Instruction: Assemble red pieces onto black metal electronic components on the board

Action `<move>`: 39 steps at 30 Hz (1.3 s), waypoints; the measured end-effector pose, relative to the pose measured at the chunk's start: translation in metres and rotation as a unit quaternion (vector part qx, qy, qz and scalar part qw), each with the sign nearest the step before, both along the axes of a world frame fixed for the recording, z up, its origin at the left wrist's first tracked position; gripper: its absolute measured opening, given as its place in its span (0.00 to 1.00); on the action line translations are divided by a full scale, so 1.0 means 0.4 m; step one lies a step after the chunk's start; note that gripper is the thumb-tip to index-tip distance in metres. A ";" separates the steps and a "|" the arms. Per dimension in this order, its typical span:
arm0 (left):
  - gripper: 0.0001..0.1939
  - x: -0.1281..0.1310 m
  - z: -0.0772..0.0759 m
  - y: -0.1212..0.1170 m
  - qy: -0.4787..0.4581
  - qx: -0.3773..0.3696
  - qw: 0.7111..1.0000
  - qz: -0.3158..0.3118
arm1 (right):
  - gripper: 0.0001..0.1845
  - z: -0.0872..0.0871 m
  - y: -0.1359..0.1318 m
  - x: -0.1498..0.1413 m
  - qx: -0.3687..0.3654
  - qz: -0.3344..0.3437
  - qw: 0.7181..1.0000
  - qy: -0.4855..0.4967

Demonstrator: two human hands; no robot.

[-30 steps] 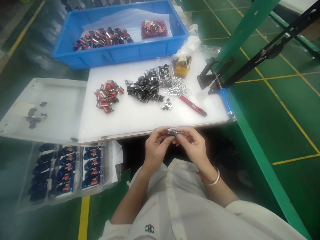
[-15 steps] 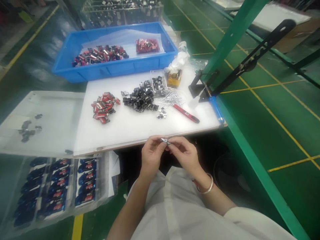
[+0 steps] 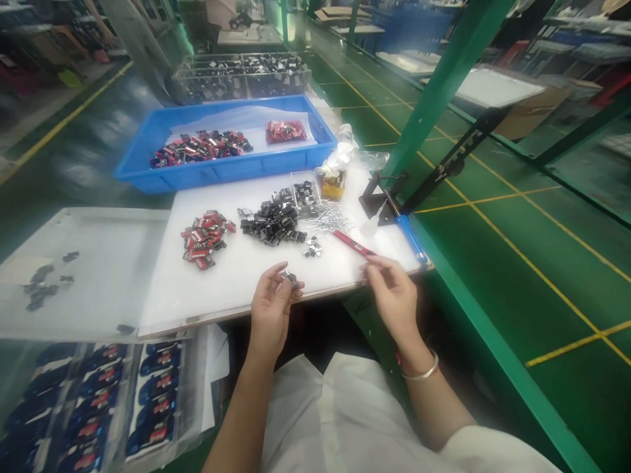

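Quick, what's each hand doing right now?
Left hand: holding a small silver-and-black metal part.
Right hand: fingers curled, cannot tell whether holding anything, beside a red plastic utility knife.

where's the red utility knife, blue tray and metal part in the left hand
red utility knife (image 3: 351, 242), head view, on its red handle
blue tray (image 3: 221, 173), head view, on its front wall
metal part (image 3: 292, 280), head view, on its upper side

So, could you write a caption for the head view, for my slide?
Left hand holds a small metal part; right hand is near a red utility knife.
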State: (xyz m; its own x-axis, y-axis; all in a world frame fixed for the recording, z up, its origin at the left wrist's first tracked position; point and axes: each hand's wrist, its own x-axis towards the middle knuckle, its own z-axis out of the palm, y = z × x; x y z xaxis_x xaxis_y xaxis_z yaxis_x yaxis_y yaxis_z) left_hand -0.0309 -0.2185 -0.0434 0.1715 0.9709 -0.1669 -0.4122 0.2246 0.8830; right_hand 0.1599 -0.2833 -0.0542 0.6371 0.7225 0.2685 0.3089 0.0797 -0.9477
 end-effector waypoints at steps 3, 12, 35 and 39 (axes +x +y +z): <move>0.20 0.002 -0.002 0.012 -0.006 -0.003 1.000 -0.009 | 0.13 0.012 0.039 0.072 0.000 -0.076 0.995 -0.063; 0.23 0.002 -0.005 0.035 0.050 -0.016 0.998 -0.019 | 0.19 -0.028 0.151 0.176 -0.065 -0.073 0.979 -0.179; 0.20 -0.019 -0.022 0.093 -0.015 0.039 0.993 -0.111 | 0.15 0.084 0.053 0.026 0.030 0.027 0.995 -0.088; 0.19 -0.018 -0.026 0.091 -0.049 0.029 0.991 -0.117 | 0.12 0.092 0.045 -0.015 0.075 0.007 0.986 -0.150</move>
